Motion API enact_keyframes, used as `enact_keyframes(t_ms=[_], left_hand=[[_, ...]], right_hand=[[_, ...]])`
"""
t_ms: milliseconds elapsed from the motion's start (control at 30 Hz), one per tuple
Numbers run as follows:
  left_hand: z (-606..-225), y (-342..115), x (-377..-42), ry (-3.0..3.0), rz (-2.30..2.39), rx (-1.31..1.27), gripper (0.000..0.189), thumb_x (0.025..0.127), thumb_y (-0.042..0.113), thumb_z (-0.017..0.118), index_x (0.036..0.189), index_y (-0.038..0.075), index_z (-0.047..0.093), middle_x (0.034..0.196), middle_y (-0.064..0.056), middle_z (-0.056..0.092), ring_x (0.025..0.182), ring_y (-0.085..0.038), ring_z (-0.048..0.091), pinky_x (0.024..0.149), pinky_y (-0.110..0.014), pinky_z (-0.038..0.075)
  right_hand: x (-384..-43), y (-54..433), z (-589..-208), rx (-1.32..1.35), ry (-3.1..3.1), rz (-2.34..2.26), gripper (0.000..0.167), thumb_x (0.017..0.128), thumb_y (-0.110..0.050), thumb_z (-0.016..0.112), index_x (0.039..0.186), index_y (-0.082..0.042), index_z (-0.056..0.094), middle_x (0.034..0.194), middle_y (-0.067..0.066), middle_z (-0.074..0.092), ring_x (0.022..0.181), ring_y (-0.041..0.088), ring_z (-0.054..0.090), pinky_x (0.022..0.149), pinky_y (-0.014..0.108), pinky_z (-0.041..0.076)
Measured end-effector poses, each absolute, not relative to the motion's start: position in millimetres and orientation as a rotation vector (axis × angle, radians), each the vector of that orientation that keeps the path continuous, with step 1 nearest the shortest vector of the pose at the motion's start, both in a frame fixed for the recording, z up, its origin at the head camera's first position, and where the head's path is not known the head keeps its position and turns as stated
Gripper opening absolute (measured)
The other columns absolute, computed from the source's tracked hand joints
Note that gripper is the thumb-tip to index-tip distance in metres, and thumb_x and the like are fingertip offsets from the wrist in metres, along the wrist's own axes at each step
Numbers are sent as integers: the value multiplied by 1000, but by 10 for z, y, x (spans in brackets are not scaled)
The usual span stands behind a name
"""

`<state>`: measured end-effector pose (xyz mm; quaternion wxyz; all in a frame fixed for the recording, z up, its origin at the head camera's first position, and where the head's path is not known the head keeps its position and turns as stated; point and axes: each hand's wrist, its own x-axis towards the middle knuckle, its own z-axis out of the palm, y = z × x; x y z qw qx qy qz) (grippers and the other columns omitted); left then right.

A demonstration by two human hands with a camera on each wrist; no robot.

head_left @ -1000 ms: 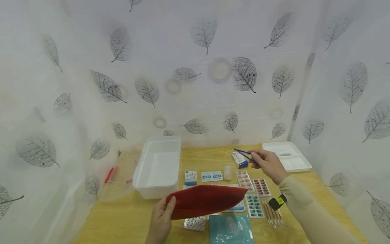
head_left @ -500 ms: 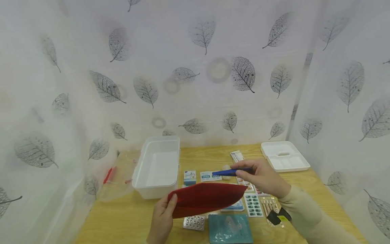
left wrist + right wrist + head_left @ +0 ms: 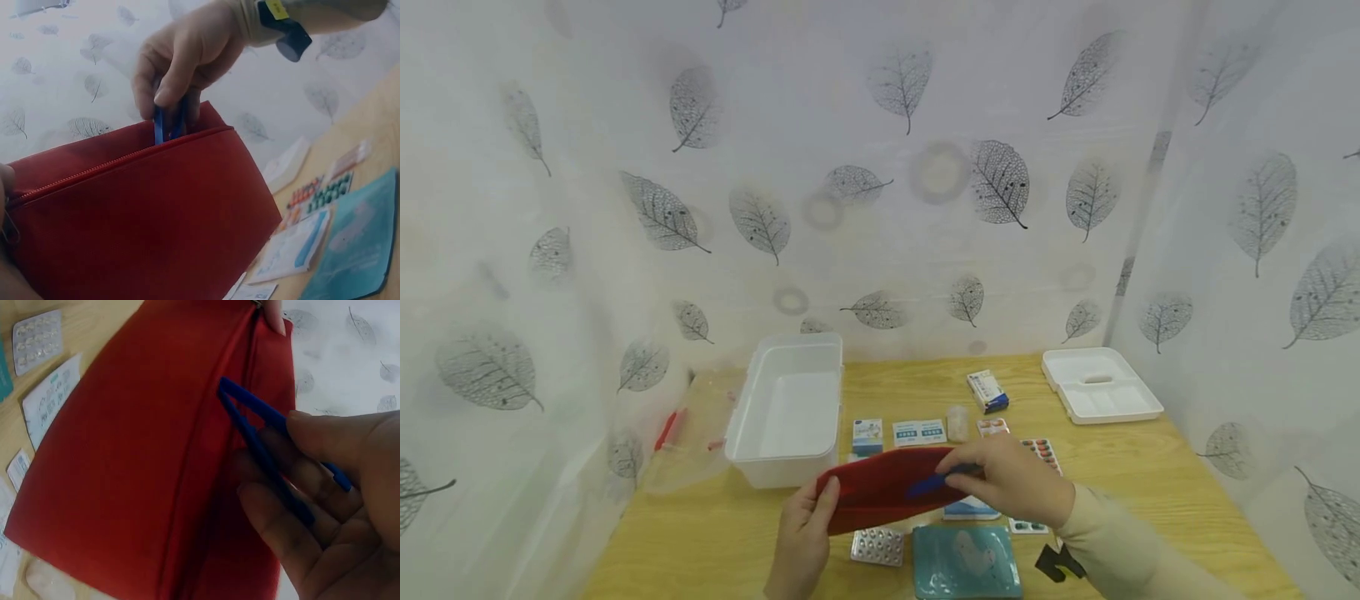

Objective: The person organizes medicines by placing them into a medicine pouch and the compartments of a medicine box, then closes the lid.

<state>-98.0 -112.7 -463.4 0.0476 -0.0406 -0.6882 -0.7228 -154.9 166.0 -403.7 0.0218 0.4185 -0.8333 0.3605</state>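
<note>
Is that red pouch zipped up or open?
Open. The red pouch has its zipper edges parted, and the right hand holds blue tweezers partly down between them.

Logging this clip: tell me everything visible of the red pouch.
The red pouch looks like smooth fabric, with a zipper along its open mouth and a metallic-looking pull at one end. The left hand grips that end, holding it above the table. The right hand holds blue tweezers dipped into the mouth; whether they touch the fabric is unclear.
</note>
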Motion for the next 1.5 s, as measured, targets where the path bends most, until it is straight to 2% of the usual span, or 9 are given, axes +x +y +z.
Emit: enact_keyframes(t_ms=[167,400,667,867,1000,1267,1367,1500], left_hand=[[-4626,-1082,-961,-2068,-2195,-167,33,103,20,46,107,-9,63,96,-19,69,85,-22,69,75,-37,56],[-4635,-1036,-954,-2027,-2180,-259,28,103,13,45,104,-8,64,91,-18,70,81,-20,69,72,-35,57],[-4629,-1045,-930,-2050,-2114,-275,26,102,11,45,104,-6,64,91,-17,70,82,-18,69,72,-33,56],[-4629,-1055,-936,-2066,-2068,-276,26,102,11,45,104,-5,65,92,-15,70,85,-17,67,74,-31,55],[-4636,-1074,-933,-2075,-2069,-229,26,102,11,45,105,-5,65,92,-14,71,85,-17,67,74,-31,55],[-4629,-1175,-923,-2130,-2067,-22,32,103,20,46,107,-7,63,92,-12,70,84,-16,67,75,-29,54],[-4638,-1240,-926,-2129,-2088,43,34,103,23,45,110,-6,62,95,-10,70,86,-16,66,77,-29,53],[-4643,-1318,-938,-2122,-2092,69,36,103,25,44,114,-5,61,99,-9,70,90,-16,66,79,-29,52]], right_hand=[[-1541,1496,-4100,1343,-2651,1028,12,89,-12,69,99,-15,73,95,-6,71,81,-1,62,65,17,50],[-1526,1318,-4165,1457,-2688,890,7,88,-10,69,93,-14,73,87,-7,71,77,-7,59,66,9,46],[-1514,1299,-4202,1399,-2850,781,13,87,-5,68,95,-14,74,89,-8,71,79,-5,60,68,14,49],[-1528,1306,-4271,1353,-2856,665,12,88,-6,67,94,-12,75,89,-7,71,82,-1,62,70,20,52],[-1524,1313,-4289,1365,-2850,703,12,90,-7,65,93,-13,75,88,-8,70,79,-3,61,67,19,51],[-1489,1405,-4257,1447,-2685,913,14,92,-8,63,100,-12,73,95,-6,70,87,-2,62,72,16,51],[-1478,1536,-4181,1429,-2613,1079,13,94,-12,62,102,-13,72,98,-7,70,88,0,62,72,19,51],[-1522,1799,-4064,1276,-2579,1207,13,96,-16,61,101,-13,72,97,-7,70,87,5,64,71,25,54]])
